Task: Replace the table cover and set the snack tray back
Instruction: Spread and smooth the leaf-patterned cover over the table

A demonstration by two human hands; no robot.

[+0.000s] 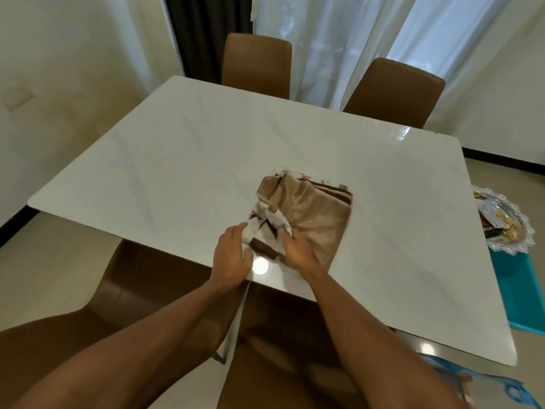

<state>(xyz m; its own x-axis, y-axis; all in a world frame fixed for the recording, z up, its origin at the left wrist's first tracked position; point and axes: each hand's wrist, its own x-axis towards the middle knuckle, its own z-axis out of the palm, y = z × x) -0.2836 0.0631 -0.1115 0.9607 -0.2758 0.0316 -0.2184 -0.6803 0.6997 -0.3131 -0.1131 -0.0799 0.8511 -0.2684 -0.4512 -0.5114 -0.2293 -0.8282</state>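
A folded table cover, beige with brown and white patches, lies on the bare white table near its front edge. My left hand grips a white corner of the cover at its near left. My right hand presses and holds the cover's near edge. A strip of the cloth hangs down over the table's front edge between my arms. The snack tray, silver with a scalloped rim and wrapped snacks in it, sits off the table at the right on a turquoise surface.
Two brown chairs stand at the far side, and two more sit below me at the near side. A turquoise stool or stand is at the right. Curtains hang behind the table.
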